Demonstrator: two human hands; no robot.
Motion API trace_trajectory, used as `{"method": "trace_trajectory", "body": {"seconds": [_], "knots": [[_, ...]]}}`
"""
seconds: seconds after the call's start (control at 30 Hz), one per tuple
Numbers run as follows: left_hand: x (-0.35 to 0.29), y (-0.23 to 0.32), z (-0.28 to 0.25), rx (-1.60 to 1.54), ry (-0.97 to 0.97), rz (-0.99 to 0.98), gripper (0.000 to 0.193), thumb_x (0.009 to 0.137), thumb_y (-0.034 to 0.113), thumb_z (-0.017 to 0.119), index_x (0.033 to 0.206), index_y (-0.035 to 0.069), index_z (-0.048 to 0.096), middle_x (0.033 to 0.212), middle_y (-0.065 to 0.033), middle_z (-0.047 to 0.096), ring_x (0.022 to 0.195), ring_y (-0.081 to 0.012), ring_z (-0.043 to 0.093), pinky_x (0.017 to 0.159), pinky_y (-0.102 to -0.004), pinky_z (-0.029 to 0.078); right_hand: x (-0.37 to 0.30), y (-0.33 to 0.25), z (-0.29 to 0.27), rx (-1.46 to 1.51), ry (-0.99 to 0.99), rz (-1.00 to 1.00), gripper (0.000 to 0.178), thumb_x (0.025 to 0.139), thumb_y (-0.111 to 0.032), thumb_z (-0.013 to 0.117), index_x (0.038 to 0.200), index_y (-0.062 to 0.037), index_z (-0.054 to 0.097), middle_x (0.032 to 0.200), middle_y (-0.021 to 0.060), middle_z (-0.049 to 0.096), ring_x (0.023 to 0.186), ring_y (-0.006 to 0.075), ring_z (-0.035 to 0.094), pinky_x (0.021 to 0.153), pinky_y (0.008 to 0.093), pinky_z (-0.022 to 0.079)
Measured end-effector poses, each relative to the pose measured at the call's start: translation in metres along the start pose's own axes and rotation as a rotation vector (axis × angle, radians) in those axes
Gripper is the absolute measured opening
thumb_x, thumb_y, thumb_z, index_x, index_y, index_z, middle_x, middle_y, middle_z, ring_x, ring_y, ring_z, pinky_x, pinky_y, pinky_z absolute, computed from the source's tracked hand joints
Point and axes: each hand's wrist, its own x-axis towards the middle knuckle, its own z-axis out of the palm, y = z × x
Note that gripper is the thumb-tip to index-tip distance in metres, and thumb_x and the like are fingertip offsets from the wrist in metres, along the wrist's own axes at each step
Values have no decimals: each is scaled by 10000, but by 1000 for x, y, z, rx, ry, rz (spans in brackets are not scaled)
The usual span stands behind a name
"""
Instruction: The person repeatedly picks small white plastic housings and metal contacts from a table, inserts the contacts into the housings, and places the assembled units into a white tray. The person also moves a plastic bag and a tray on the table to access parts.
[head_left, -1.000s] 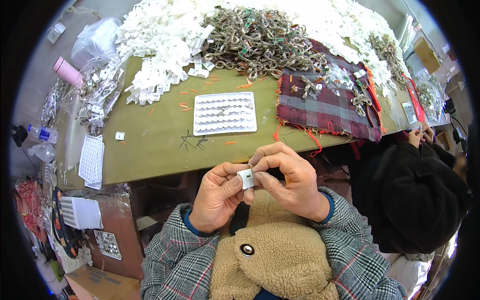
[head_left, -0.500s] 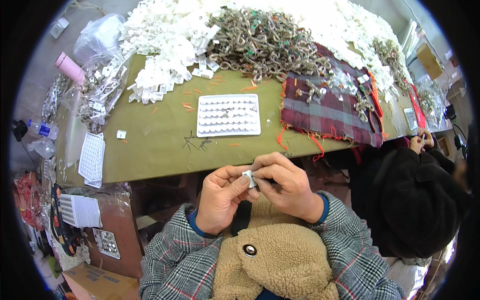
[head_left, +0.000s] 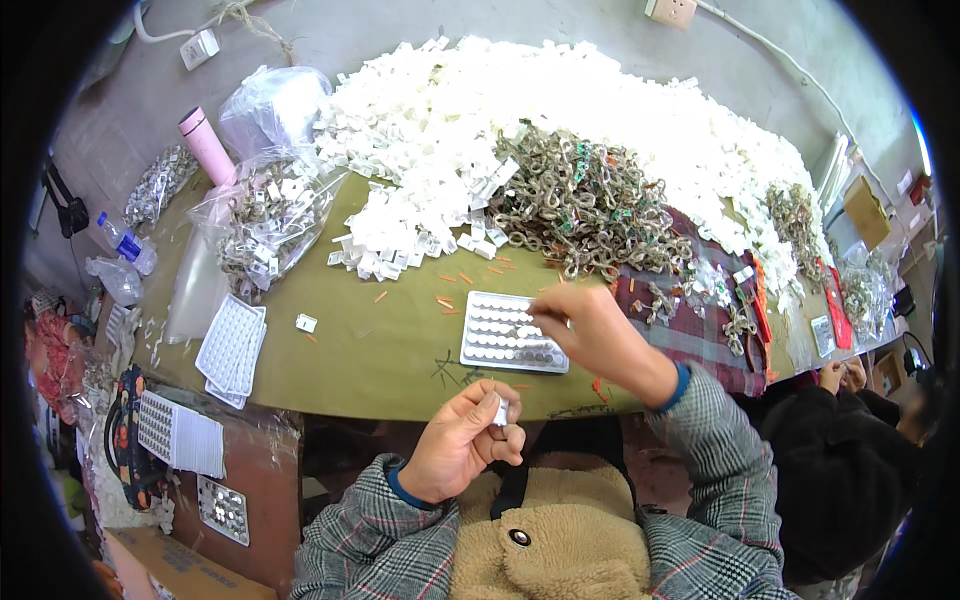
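My left hand (head_left: pixel 462 442) pinches a small white plastic piece (head_left: pixel 501 411) between thumb and fingers, in front of the table edge. Over the right side of a white tray (head_left: pixel 466 345) is my right hand (head_left: pixel 605 330), its thumb and fingertips drawn together. Whatever those fingertips may hold cannot be made out. Rows of small round discs fill the tray, pale in most rows and greyer in the nearest one. Part of the tray's right side is hidden behind the right hand.
Behind the tray lie a heap of white plastic pieces (head_left: pixel 400 200) and a pile of grey-brown looped parts (head_left: pixel 580 200). A plaid cloth (head_left: pixel 640 300) is at right, with another person (head_left: pixel 840 470) beyond. Stacked trays (head_left: pixel 230 345), a filled bag (head_left: pixel 265 230) and a pink bottle (head_left: pixel 206 147) stand left.
My right hand has left the white piece and moved forward and right to the tray. The left hand keeps hold of the piece. The view has shifted, showing more wall.
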Motion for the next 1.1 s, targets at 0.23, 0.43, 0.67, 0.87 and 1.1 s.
{"method": "trace_trajectory", "body": {"seconds": [0.23, 0.43, 0.67, 0.87, 1.1], "knots": [[-5, 15, -9, 56, 19, 59, 184, 1052, 182, 459, 1104, 19, 527, 987, -108, 583, 782, -178, 643, 688, -333, 592, 107, 41, 49, -519, -104, 92, 222, 831, -159, 700, 854, 57, 653, 904, 266, 666, 865, 418, 675, 740, 472, 546], [-1, 30, -12, -1, 134, 151, 192, 1045, 159, 478, 1121, 3, 562, 997, -98, 616, 821, -151, 642, 711, -306, 597, 98, 40, 49, -343, -30, 72, 186, 831, -120, 683, 903, 32, 603, 978, 256, 620, 886, 433, 648, 787, 496, 530], [12, 9, 1, 89, 226, 206, 213, 991, 143, 601, 1156, 9, 581, 995, -63, 628, 805, -118, 609, 721, -265, 559, -19, -37, 37, -240, 34, -258, 210, 758, -53, 645, 896, -40, 486, 847, 143, 541, 752, 328, 621, 619, 400, 524], [16, -18, 18, 234, 277, 249, 199, 969, 120, 636, 1130, 11, 592, 934, -41, 655, 771, -116, 619, 669, -248, 526, -63, -48, 31, -349, 175, -385, 197, 723, -120, 636, 832, -41, 492, 799, 80, 504, 734, 248, 616, 611, 363, 517], [19, -15, 23, 168, 88, 188, 219, 1001, 163, 586, 1171, 27, 568, 1111, -113, 667, 835, -105, 650, 660, -259, 564, -78, 2, -36, -207, 337, -82, 261, 794, 41, 638, 1054, 22, 645, 961, 169, 644, 862, 362, 628, 756, 429, 521]]}}
